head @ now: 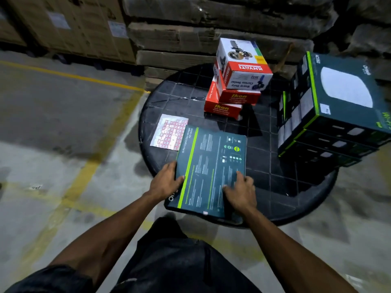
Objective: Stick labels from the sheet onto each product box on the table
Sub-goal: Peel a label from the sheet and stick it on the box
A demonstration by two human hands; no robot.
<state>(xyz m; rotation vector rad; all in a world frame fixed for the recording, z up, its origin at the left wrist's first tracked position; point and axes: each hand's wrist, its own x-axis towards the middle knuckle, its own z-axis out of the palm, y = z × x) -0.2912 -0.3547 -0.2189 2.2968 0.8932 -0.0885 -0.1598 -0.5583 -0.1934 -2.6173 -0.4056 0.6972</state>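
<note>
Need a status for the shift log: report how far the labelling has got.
Done: a small pale sticker shows on the flat box's near edge. In hand: both hands, left and right, on that box. Left: red stack, green stack; label sheet beside.

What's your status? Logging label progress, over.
Left hand grips flat box edge, right hand presses on top. Label sheet partly under box. Nothing blocking.

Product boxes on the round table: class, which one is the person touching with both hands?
The flat dark teal box nearest the person, beside the label sheet. The left hand and right hand rest on it; the others sit stacked, untouched, further back.
</note>
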